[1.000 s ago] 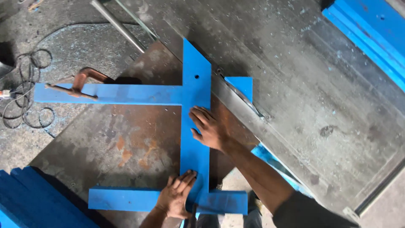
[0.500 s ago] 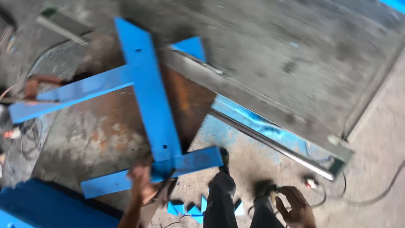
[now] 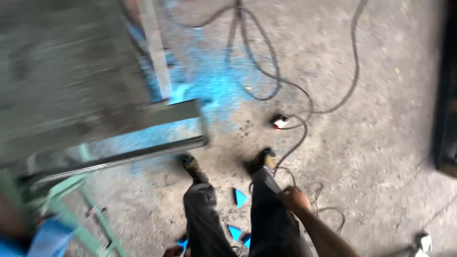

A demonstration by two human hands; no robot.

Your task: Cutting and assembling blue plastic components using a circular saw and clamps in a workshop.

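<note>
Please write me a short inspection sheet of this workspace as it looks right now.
Surface: grey metal table, blurred, its corner over the floor.
Job's things: small blue triangular offcuts on the floor by the feet.
Clutter: blue paint dust spread over the concrete floor.
Hands: right hand low beside the leg, its grip unclear; left hand barely visible at the bottom edge.
Cables: black cables looping across the floor to a white and red plug.
Surroundings: green table frame; dark object at the right edge.

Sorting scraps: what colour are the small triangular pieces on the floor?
Bright blue triangular pieces, in the head view.
</note>
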